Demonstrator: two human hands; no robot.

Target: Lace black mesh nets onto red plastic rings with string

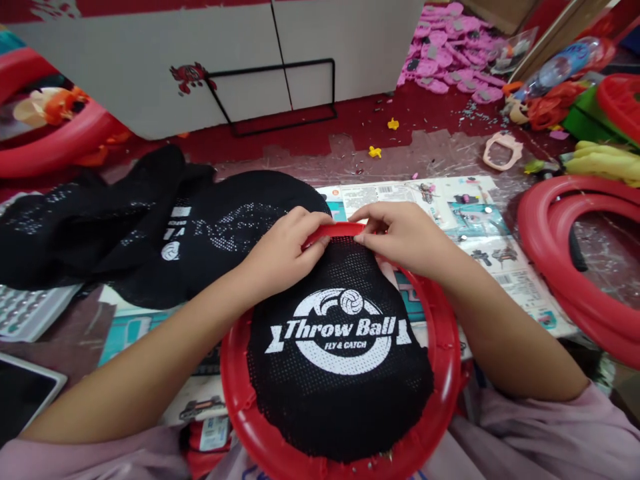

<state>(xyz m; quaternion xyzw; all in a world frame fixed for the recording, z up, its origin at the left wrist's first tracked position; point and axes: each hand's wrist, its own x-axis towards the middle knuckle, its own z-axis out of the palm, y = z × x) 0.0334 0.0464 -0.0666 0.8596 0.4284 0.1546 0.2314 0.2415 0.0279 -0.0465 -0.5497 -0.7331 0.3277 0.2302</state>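
A red plastic ring [440, 373] lies tilted in front of me, with a black mesh cloth [340, 393] printed "Throw Ball Fly & Catch" stretched over it. My left hand [285, 253] pinches the mesh at the ring's far rim, fingers closed. My right hand [400, 233] grips the same far rim just to the right, thumb and fingers pressed on the red edge and the mesh. Both hands nearly touch each other.
A heap of black mesh cloths [125, 227] lies to the left. Stacked red rings [565, 260] sit at the right. Printed cards [475, 220] cover the table. A calculator [25, 310] and a tablet [20, 393] are at far left. Pink parts [450, 47] lie behind.
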